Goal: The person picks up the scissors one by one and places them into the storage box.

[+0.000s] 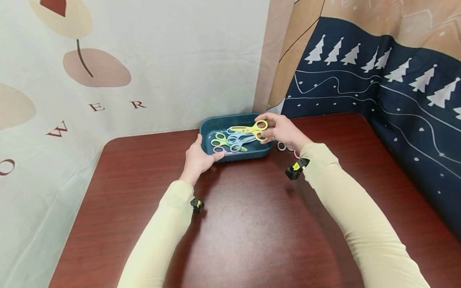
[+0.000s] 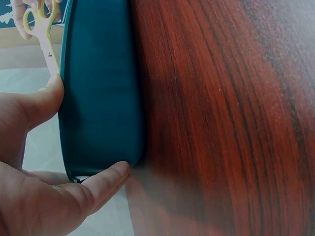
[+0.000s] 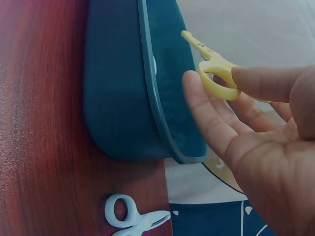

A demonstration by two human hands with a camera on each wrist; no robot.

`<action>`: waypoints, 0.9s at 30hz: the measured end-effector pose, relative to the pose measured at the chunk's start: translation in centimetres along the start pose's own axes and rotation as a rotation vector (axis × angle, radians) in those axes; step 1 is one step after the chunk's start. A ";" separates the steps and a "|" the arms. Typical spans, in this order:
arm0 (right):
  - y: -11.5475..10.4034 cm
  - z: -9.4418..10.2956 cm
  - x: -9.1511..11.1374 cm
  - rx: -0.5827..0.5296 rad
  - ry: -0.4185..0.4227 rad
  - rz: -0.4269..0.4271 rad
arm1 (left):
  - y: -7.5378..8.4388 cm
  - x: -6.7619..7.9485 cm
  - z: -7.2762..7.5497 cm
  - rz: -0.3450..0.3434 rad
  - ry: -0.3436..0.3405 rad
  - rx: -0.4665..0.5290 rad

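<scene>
A dark teal plastic basket (image 1: 248,155) stands at the back of the table. My left hand (image 1: 199,159) grips its left end, thumb at the rim and fingers against the outside. My right hand (image 1: 282,130) pinches yellow scissors (image 1: 246,129) by the finger loops over the basket's right part, their blades pointing left. Below them in the basket lie light blue scissors (image 1: 241,142), green scissors (image 1: 227,143) and a pink-handled pair (image 1: 225,152), partly overlapping. In the right wrist view, pale blue scissors (image 3: 142,222) lie on the table beside the basket.
The brown wood-grain table (image 1: 245,224) reaches back to a pale printed curtain (image 1: 187,72). A navy cloth with white trees (image 1: 338,86) hangs along the right side. A pink handle loop (image 1: 296,154) shows on the table under my right wrist.
</scene>
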State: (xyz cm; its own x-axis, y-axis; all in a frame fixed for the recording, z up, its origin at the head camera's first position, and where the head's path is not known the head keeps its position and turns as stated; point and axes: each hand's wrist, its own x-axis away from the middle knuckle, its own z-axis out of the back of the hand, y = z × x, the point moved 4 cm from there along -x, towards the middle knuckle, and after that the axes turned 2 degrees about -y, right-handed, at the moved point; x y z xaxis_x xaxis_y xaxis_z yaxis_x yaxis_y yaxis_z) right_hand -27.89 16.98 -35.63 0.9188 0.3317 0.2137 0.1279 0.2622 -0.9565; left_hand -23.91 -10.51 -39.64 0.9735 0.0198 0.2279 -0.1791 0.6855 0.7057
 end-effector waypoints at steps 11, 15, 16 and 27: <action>0.3 -0.2 -0.7 -0.013 -0.045 -0.035 | 0.0 0.0 0.0 -0.009 0.011 0.003; 0.4 -0.4 -0.9 0.003 -0.058 -0.049 | 0.0 0.0 -0.1 -0.011 0.009 0.001; 0.4 -0.4 -0.9 0.008 -0.061 -0.051 | 0.0 0.0 -0.1 -0.012 0.009 -0.001; 1.0 -1.0 -1.7 0.039 -0.102 -0.062 | 0.0 0.1 0.0 -0.014 0.010 -0.005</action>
State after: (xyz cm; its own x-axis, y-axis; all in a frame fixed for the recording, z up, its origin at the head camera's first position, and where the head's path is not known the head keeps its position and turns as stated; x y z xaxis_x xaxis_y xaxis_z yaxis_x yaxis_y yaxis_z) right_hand -28.99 15.79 -37.10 0.8669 0.4033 0.2931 0.1668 0.3195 -0.9328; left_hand -23.77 -10.51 -39.60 0.9773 0.0172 0.2110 -0.1644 0.6895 0.7053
